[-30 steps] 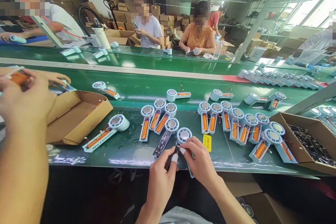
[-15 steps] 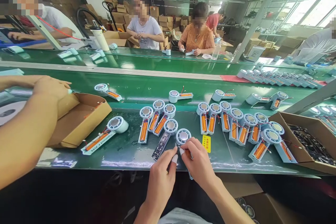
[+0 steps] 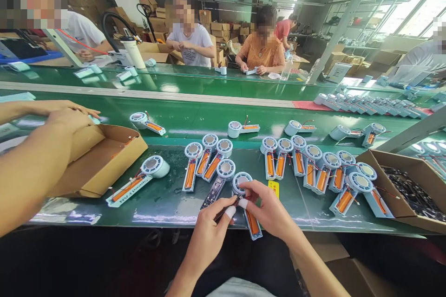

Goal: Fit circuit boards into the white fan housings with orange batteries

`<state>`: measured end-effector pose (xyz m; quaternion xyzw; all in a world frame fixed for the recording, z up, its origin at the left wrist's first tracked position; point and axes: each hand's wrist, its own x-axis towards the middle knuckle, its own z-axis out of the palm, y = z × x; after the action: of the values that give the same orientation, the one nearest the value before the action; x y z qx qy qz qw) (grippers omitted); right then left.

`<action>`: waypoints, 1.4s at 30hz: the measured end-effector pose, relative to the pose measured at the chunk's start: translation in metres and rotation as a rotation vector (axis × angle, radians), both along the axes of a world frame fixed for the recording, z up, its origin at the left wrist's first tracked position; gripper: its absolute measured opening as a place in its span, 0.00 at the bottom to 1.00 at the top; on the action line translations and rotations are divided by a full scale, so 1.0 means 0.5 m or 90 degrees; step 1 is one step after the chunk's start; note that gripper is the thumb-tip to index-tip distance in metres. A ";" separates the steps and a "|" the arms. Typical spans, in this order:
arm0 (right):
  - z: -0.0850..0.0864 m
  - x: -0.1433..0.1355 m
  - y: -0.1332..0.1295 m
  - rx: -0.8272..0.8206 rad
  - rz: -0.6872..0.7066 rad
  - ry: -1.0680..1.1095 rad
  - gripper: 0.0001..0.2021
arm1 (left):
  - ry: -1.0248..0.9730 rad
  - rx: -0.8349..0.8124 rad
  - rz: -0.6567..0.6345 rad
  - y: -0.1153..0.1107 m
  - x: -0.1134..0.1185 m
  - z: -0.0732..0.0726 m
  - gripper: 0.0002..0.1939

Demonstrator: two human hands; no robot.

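Observation:
At the front edge of the bench, both my hands meet over a light-blue handheld fan point(image 3: 243, 178) whose handle with an orange battery points towards me. My left hand point(image 3: 211, 229) is closed, pinching a narrow dark circuit board point(image 3: 220, 214) mostly covered by the fingers. My right hand point(image 3: 270, 209) is closed too, its thumb and forefinger pinching a thin wire point(image 3: 239, 198) at the board's end. White covers sit on both thumbs. Just left lies another fan point(image 3: 226, 169) with a dark circuit board point(image 3: 212, 191) on its handle.
More open fans point(image 3: 193, 151) stand in groups left and right. A cardboard box point(image 3: 411, 195) of dark parts is at right. A co-worker's arm point(image 3: 38, 162) reaches over a cardboard tray point(image 3: 114, 167) at left. Fans lie on the green conveyor point(image 3: 195, 116); a yellow card point(image 3: 273, 189) lies near my right hand.
My right hand has shifted slightly and uncovered the front fan's orange battery. The dark board now shows under my left fingers. Fans on the conveyor have moved slightly right.

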<state>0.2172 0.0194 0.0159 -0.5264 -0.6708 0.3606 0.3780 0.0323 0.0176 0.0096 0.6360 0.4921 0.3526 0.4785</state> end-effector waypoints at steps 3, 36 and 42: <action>0.016 0.010 0.003 -0.024 0.057 0.019 0.08 | -0.025 -0.026 -0.037 0.008 -0.005 0.001 0.17; -0.010 -0.007 -0.023 -0.051 -0.121 0.144 0.10 | 0.508 0.183 -0.097 -0.040 0.006 -0.011 0.34; -0.026 -0.034 -0.017 -0.102 -0.137 0.211 0.10 | 0.508 0.193 -0.111 -0.036 0.000 -0.008 0.35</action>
<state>0.2004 0.0107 0.0030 -0.5568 -0.5086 0.4519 0.4765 0.0326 -0.0007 0.0054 0.8247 0.5256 0.1058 0.1799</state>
